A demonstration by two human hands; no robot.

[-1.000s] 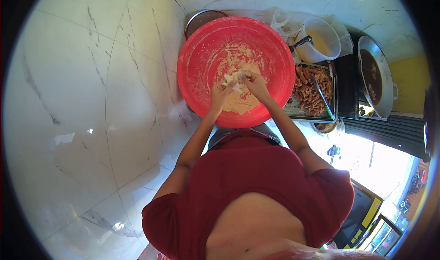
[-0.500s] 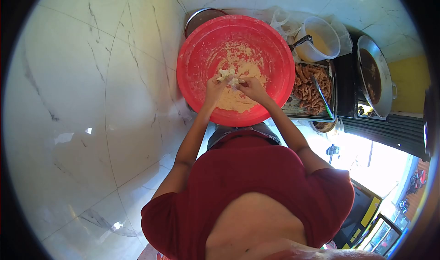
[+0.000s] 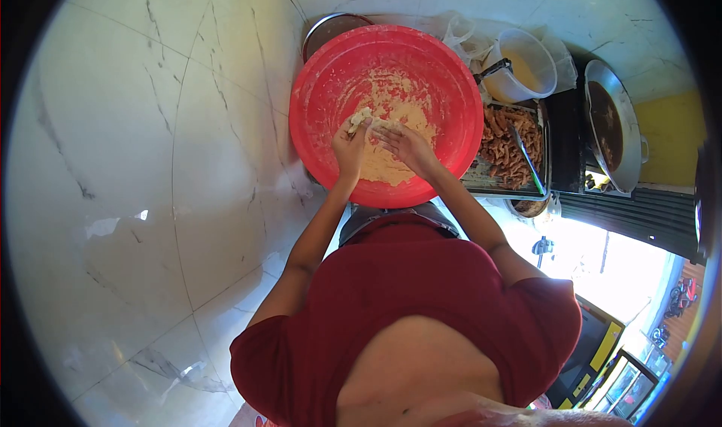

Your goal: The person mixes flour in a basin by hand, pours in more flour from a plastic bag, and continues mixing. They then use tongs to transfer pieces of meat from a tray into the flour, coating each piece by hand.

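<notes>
Above a large red basin point(image 3: 312, 96), my left hand point(image 3: 349, 147) is closed on a pale, flour-coated piece point(image 3: 360, 118). My right hand point(image 3: 406, 147) is just to its right, fingers stretched out and close together, tilted toward the left hand. Between the hands, around the right fingertips, there is some pale coating or floury material, too small to make out. Loose flour point(image 3: 387, 170) lies on the basin's floor below both hands, with crumbs up toward the far wall.
Right of the basin, a tray point(image 3: 475, 180) holds brown strips and green-handled tongs point(image 3: 536, 177). Behind it are a clear tub point(image 3: 547, 73) of yellowish liquid and a plastic bag point(image 3: 460, 37). A metal pan point(image 3: 626, 175) of dark liquid stands farther right. A tiled wall point(image 3: 120, 164) is at left.
The right hand has opened from its pinch and its fingers now extend. My left hand has shifted slightly left and up with the pale piece, and the clump between the hands is no longer spread across both.
</notes>
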